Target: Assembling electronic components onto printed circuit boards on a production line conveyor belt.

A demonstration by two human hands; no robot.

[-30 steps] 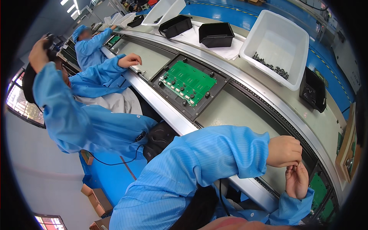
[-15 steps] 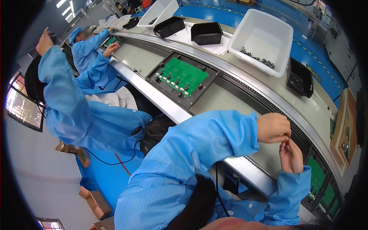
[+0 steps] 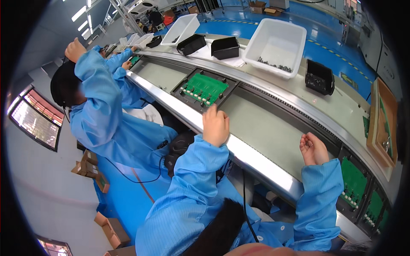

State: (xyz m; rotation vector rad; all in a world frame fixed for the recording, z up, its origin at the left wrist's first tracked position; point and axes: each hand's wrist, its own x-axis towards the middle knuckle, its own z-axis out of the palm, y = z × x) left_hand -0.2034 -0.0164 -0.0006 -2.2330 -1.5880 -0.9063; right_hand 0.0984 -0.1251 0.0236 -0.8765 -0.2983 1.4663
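My left hand [image 3: 216, 125] is at the near right corner of a black tray [image 3: 232, 90], its fingers bent and close together. Whatever its fingertips pinch, if anything, is hidden. In that tray lies a green circuit board [image 3: 205, 87] with black round parts and a row of white connectors along its near side. Farther right, my right hand [image 3: 314, 149] hovers over the conveyor [image 3: 265, 123], palm up and fingers curled. Small dark parts show among its fingers, too tiny to name.
Behind the conveyor stand a white bin [image 3: 277, 47] of small dark parts and black bins [image 3: 319, 77]. More boards [image 3: 353, 181] in trays lie at right, near a wooden box [image 3: 382, 123]. A co-worker in blue [image 3: 102, 102] sits at left, one arm raised.
My left hand has left my right hand's fingertips and moved left to the tray with the board. My right hand stays over the conveyor. The view has shifted a little.
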